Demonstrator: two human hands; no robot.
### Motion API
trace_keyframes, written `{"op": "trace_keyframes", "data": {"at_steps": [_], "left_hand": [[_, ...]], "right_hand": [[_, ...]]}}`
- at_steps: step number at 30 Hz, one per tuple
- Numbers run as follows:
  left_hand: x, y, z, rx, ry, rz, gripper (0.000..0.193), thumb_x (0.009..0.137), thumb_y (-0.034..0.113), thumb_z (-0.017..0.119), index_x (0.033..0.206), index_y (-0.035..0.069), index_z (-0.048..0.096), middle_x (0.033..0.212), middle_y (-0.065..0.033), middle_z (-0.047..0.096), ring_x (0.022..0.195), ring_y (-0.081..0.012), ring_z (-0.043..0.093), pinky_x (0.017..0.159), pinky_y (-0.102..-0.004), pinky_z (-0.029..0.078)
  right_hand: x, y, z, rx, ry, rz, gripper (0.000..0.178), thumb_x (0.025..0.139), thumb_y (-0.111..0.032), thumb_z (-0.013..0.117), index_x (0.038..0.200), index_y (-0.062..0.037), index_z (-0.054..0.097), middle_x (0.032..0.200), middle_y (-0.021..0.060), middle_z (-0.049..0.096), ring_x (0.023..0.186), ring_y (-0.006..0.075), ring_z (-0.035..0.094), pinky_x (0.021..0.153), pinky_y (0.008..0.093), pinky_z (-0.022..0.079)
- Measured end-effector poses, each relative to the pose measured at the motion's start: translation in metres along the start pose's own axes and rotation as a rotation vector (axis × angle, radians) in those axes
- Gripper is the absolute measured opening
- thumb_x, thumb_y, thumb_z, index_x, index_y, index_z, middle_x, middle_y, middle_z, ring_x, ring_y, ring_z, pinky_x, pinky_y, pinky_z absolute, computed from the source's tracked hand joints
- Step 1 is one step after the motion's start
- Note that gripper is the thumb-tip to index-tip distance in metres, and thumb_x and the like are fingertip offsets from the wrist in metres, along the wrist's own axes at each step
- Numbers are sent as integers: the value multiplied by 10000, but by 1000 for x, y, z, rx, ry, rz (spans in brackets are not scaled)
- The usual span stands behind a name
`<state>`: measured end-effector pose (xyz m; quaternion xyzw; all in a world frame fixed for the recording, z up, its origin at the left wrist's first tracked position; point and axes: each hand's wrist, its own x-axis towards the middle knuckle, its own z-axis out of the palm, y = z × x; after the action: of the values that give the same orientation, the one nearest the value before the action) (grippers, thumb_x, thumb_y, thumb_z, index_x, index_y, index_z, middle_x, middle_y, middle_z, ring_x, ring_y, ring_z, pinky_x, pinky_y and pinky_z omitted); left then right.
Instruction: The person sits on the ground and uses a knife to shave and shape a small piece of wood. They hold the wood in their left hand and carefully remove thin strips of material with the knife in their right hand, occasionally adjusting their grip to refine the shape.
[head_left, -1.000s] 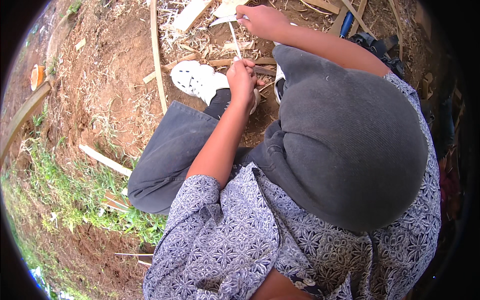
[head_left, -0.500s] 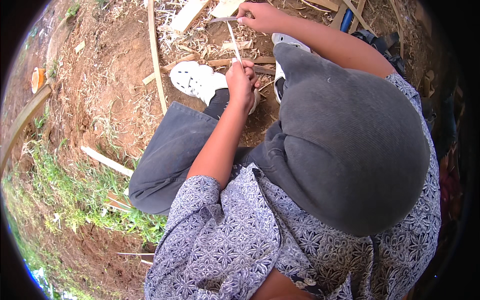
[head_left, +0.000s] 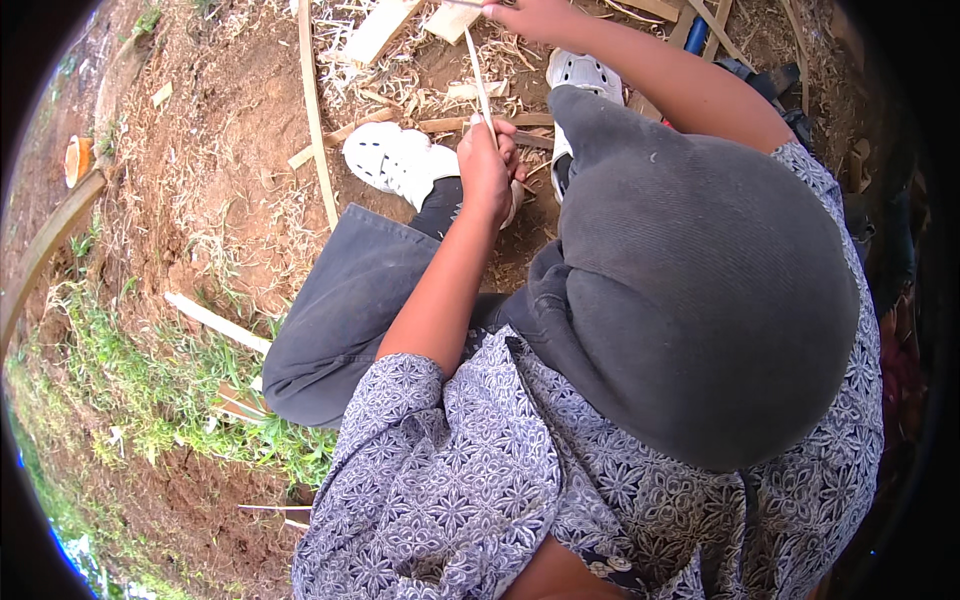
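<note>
My left hand (head_left: 486, 165) is closed round the lower end of a thin pale wooden strip (head_left: 479, 76), which points up and away from me, over the ground between my feet. At the top edge of the picture my right hand (head_left: 532, 19) is closed on a knife, past the strip's far tip. Only a narrow part of the knife blade (head_left: 466, 3) shows there; the rest is cut off by the edge. Blade and strip look apart. The left fingers partly hide the strip's near end.
White clogs (head_left: 388, 160) are on my feet, and my raised knee (head_left: 700, 290) fills the right side. Pale shavings, flat boards (head_left: 384, 28) and long wooden strips (head_left: 316, 120) lie on the brown soil. Grass (head_left: 190, 370) grows at left, near an orange object (head_left: 78, 160).
My right hand has moved up and away with the knife, off the strip's tip to the picture's top edge. The left hand and strip have shifted only slightly.
</note>
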<state>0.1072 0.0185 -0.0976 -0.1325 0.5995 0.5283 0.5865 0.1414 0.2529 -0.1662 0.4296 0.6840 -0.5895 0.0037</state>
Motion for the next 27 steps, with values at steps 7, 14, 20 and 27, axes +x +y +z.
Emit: {"op": "trace_keyframes", "data": {"at_steps": [7,14,20,27], "left_hand": [[-1,15,8,119,-48,155,439,1135,421,359,1091,40,572,680,25,434,533,-69,380,497,-271,440],[7,20,5,191,-51,241,359,1126,300,412,1295,30,579,800,31,492,581,-51,409,528,-256,448],[20,31,-4,250,5,164,321,1097,176,402,1347,37,548,778,44,452,573,-48,381,505,-244,361],[34,28,-16,341,-26,218,319,1118,192,384,1367,56,530,724,62,408,532,-31,340,473,-229,315]], "right_hand": [[-6,12,-18,301,81,50,221,1017,-233,628,1163,-74,586,781,34,632,595,104,566,528,276,476],[-16,18,-13,341,24,21,192,1033,-213,608,1166,-76,591,796,20,632,631,94,562,554,274,468],[-42,0,-16,164,-173,-20,176,1034,-229,608,1134,-85,605,816,39,658,675,127,599,580,311,480],[-45,25,12,-277,-113,-317,202,994,-305,666,1107,-138,676,830,92,704,708,228,651,646,411,484]]}}
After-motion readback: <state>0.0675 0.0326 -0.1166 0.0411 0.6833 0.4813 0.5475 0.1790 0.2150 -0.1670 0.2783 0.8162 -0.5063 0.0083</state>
